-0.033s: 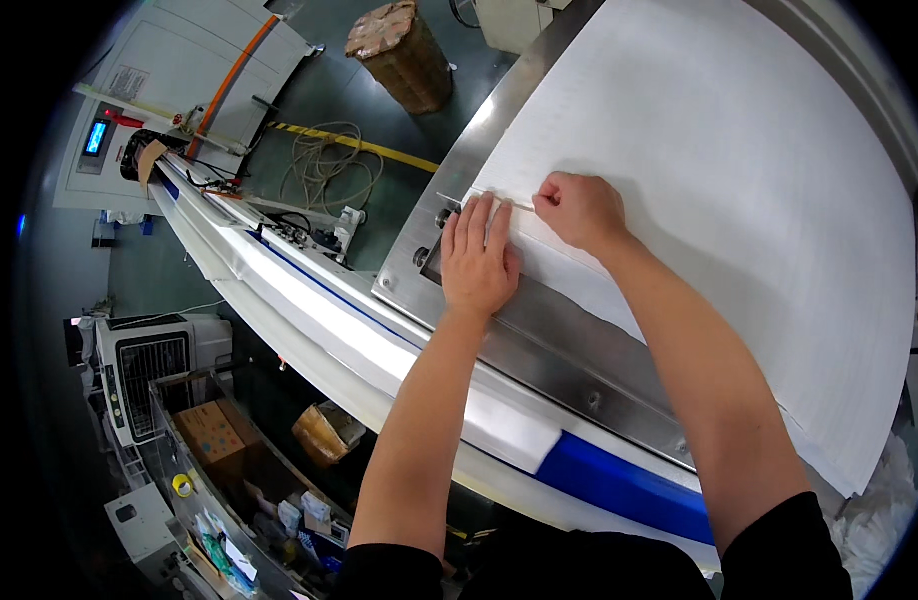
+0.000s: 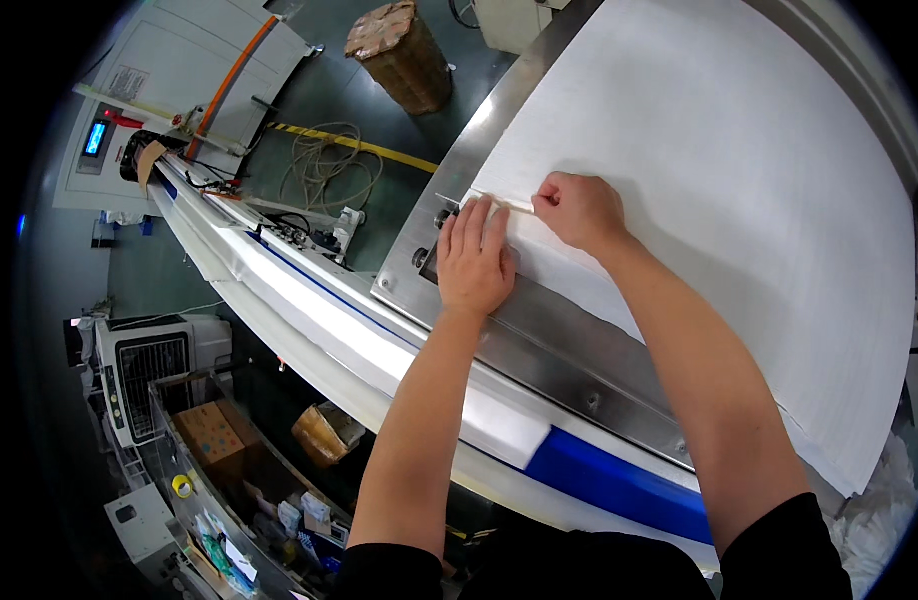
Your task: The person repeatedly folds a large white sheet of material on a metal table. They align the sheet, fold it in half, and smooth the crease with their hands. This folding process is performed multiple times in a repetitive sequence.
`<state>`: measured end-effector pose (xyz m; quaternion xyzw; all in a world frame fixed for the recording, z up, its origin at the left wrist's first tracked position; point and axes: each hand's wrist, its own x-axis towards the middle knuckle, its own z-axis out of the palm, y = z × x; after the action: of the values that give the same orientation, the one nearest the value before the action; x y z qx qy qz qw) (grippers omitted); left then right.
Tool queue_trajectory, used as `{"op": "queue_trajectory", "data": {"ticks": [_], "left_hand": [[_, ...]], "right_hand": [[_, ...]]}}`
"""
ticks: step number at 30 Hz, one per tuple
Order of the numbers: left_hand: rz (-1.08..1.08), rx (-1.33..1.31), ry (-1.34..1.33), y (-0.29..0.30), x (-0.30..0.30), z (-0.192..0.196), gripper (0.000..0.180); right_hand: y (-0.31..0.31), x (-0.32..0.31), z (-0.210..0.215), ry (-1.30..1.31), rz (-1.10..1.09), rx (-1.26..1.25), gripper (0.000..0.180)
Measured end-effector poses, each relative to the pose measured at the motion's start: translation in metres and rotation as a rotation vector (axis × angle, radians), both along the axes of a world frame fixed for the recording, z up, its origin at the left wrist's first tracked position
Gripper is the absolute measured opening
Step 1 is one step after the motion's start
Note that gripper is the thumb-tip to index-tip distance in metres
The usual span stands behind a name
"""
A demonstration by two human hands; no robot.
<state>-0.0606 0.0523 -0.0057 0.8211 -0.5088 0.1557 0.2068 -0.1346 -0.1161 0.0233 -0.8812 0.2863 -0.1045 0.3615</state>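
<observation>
A large white ribbed sheet [image 2: 739, 170] lies spread over a steel table [image 2: 579, 370]. My left hand [image 2: 472, 262] rests flat, fingers extended, on the sheet's near-left corner, beside a small metal fitting [image 2: 441, 215] at the table edge. Just to its right, my right hand [image 2: 579, 210] is closed, pinching a thin pale strip [image 2: 504, 200]. The strip runs along the sheet's edge between the two hands. Both forearms come in from the lower edge.
A long white and blue machine rail [image 2: 309, 300] runs diagonally below the table. On the green floor are a coiled cable [image 2: 329, 165], a yellow line and a brown wrapped bundle [image 2: 399, 40]. A control panel [image 2: 94, 135], a cardboard box [image 2: 214, 435] and cluttered shelves stand at left.
</observation>
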Motion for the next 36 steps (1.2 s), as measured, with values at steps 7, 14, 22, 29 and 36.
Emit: {"op": "queue_trajectory", "data": {"ticks": [7,14,22,29,36], "left_hand": [[0.008,-0.041,0.007,0.010,0.001,-0.008,0.039],[-0.006,-0.059,0.016,0.009,0.000,-0.003,0.044],[0.012,-0.049,-0.035,-0.001,0.005,-0.007,0.045],[0.032,0.006,-0.055,-0.001,0.006,0.004,0.038],[-0.097,0.160,-0.049,0.015,0.009,0.026,0.036]], "right_hand": [[-0.003,0.002,-0.003,-0.003,-0.007,0.041,0.017],[-0.008,0.006,0.003,0.066,-0.042,0.106,0.019],[-0.006,0.008,0.008,0.127,-0.052,0.083,0.020],[-0.002,0.008,0.011,0.142,-0.038,0.148,0.019],[0.024,-0.054,0.022,-0.059,0.100,0.008,0.018]]}}
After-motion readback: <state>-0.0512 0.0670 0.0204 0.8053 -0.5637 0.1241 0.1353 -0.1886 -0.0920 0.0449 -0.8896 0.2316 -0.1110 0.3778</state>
